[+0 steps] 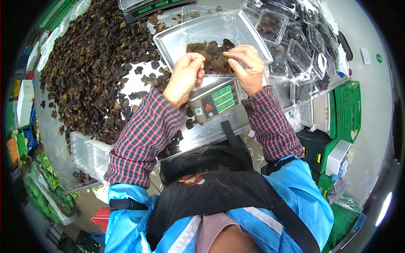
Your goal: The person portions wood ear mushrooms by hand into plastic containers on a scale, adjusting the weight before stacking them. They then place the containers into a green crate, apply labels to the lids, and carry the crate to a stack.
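Observation:
Dark brown wood ear mushrooms (211, 55) lie in a clear plastic box standing in the metal tray (171, 36) of a digital scale (204, 107). At the box's left side my left hand (185, 76) is closed, thumb pressed against the fingers; what is in the pinch, if anything, is hidden. My right hand (248, 67) is over the right side, thumb and forefinger closed at the edge of a wood ear mushroom. The scale's green displays face me.
A large heap of wood ear mushrooms (97, 63) covers the table's left. Filled clear boxes (299, 55) pile up at the right. Another scale (156, 8) stands at the back. An empty clear box stack (88, 154) sits front left; green crates (348, 109) stand right.

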Tool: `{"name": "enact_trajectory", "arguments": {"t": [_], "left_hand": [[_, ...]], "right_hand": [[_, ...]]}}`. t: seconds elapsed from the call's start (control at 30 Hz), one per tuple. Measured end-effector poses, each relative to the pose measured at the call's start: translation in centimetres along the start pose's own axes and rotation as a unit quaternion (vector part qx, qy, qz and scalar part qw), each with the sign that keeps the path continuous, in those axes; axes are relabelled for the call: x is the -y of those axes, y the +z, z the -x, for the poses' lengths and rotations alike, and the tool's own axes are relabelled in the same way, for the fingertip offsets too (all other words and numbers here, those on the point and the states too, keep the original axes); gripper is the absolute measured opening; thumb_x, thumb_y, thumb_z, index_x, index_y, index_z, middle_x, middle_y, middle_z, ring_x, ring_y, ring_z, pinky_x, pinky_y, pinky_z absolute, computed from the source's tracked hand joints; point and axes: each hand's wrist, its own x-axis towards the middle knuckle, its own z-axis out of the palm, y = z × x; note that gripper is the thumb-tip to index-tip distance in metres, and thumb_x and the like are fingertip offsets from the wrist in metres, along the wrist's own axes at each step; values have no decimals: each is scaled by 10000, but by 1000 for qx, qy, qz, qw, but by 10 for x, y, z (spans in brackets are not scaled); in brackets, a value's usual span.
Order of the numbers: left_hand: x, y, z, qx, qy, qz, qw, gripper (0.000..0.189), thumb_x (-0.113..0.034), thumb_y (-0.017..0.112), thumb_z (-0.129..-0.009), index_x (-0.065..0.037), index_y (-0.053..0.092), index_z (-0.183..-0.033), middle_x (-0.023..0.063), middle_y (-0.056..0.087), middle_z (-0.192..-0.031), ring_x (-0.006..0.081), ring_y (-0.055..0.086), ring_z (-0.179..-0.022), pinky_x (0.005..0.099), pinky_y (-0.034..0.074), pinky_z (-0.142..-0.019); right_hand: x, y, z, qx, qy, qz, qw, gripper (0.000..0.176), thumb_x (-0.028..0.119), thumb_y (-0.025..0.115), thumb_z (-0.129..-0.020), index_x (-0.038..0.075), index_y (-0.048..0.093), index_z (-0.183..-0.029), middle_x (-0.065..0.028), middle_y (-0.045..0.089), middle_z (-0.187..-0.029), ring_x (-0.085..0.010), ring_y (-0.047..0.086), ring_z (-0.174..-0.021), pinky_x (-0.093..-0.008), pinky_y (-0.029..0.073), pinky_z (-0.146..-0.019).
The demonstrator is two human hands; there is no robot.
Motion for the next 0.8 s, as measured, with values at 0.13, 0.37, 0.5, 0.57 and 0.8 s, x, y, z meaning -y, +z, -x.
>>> {"name": "enact_trajectory", "arguments": {"t": [0.13,0.37,0.5,0.57,0.8], "left_hand": [[-7,-20,15,30,-5,-20,999,137,-185,496,-980,-55,528,-953,-29,471,-759,54,448,-601,206,378,-534],[2,-126,129,-103,-78,42,991,259,-281,463,-974,-87,479,-804,-40,389,-649,72,376,-522,225,312,-465],[25,-189,232,-177,-136,-80,972,395,-372,434,-975,-104,452,-685,-30,395,-565,66,371,-457,227,285,-420],[46,-208,283,-157,-142,-195,958,461,-387,431,-979,-98,457,-621,-20,429,-526,59,394,-440,223,297,-405],[102,-219,369,-133,-21,-619,774,117,78,593,-770,-1,593,-856,145,575,-755,290,572,-632,378,450,-576]], "right_hand": [[-10,-6,-3,17,39,11,999,151,52,691,-744,105,728,-881,-19,666,-867,-203,583,-889,-333,415,-829],[6,-3,-15,29,57,53,997,240,83,656,-800,77,691,-1038,-83,638,-987,-249,571,-950,-350,450,-845],[47,44,-8,103,-9,-22,994,164,85,688,-771,77,701,-934,-61,656,-901,-228,610,-859,-345,488,-770],[76,80,3,200,-45,-74,976,146,94,689,-788,48,685,-926,-83,658,-902,-239,623,-872,-339,496,-792],[98,213,52,387,-49,40,920,181,135,634,-713,88,630,-887,-62,567,-903,-247,563,-941,-379,494,-813]]}}
